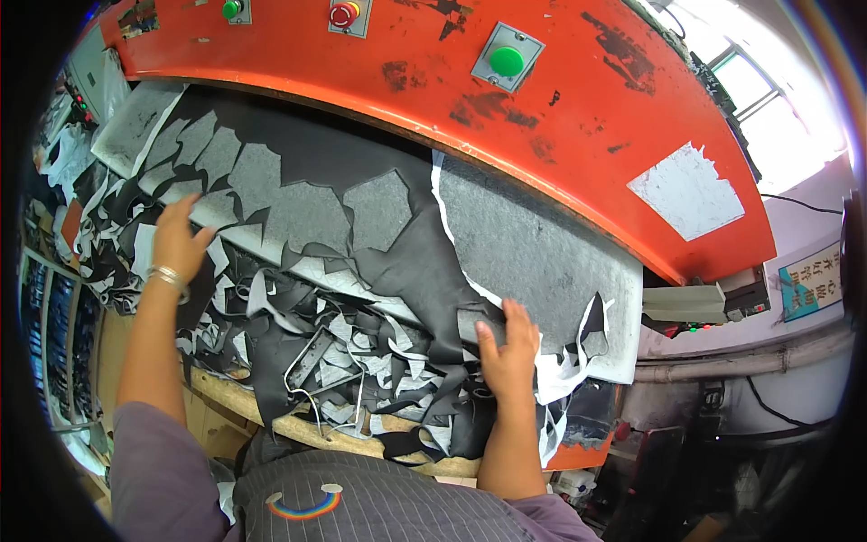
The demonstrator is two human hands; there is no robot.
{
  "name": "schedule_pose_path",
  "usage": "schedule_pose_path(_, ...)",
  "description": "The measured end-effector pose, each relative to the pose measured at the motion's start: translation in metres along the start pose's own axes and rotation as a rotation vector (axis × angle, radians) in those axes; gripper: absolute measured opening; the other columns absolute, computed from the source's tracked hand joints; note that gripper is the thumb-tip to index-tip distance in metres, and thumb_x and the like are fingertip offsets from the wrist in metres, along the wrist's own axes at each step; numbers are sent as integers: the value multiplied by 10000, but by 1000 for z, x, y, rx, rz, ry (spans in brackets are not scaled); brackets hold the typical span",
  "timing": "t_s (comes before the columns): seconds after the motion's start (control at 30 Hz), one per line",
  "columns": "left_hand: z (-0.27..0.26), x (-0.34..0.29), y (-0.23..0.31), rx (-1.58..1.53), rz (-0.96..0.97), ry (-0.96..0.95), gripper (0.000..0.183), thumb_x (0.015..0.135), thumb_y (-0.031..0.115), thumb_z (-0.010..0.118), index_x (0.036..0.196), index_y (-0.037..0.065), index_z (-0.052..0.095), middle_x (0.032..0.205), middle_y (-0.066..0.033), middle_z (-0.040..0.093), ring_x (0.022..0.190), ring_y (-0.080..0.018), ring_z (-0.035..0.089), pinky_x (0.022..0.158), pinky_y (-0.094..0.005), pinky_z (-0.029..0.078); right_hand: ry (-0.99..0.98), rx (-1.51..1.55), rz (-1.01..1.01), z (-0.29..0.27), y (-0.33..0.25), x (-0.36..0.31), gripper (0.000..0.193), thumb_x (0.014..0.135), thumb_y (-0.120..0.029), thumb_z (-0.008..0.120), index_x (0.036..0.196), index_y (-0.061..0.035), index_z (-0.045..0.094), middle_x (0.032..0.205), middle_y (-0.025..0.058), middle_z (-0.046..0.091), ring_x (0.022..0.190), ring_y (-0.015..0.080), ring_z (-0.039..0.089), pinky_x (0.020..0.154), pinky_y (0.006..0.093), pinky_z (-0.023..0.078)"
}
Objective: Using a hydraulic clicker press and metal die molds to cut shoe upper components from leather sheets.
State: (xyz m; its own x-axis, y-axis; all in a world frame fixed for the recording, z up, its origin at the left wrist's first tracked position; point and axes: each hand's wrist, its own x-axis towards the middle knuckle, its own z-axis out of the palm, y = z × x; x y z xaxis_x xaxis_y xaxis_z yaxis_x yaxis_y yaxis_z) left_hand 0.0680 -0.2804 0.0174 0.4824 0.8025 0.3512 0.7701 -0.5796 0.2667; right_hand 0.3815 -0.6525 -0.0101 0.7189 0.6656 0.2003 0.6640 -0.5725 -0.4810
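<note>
A black sheet [397, 266], leather-like and cut through with large holes, lies over a grey cutting board [542, 235]. Its ragged strips droop over the board's near edge. At the sheet's left end my left hand [179, 244] has its thumb and fingers apart, close to the strips, with nothing visible in it. My right hand [511, 357] is beside the drooping strips at the board's front edge, thumb away from the raised fingers, and no held thing shows. White-backed scraps [569, 370] hang from the board just right of it.
Above the board stretches an orange machine beam [397, 72] with a green button [507, 61] and a red knob [344, 14]. Below the board is a heap of black and white offcuts [352, 352], bordered by a tan padded edge [307, 429]. Shelving [59, 334] stands left.
</note>
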Motion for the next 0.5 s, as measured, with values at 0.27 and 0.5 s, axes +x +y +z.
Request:
schedule_pose_path(0.27, 82, 7, 223, -530, 573, -348, 398, 850, 291, 639, 1195, 96, 604, 1271, -170, 543, 1216, -341, 475, 1024, -419, 368, -146, -90, 72, -15, 15, -4, 544, 854, -357, 622, 1273, -25, 522, 1333, 214, 499, 1273, 368, 427, 1051, 469, 311)
schedule_pose_path(0.5, 110, -2, 271, -54, 626, -584, 580, 943, 507, 394, 1454, 240, 335, 1553, -108, 193, 1444, -298, 117, 1159, -464, 109, -214, -339, 136, -28, 12, 18, 376, 877, -283, 588, 1188, -71, 582, 1091, 131, 614, 1059, 316, 554, 888, 477, 417)
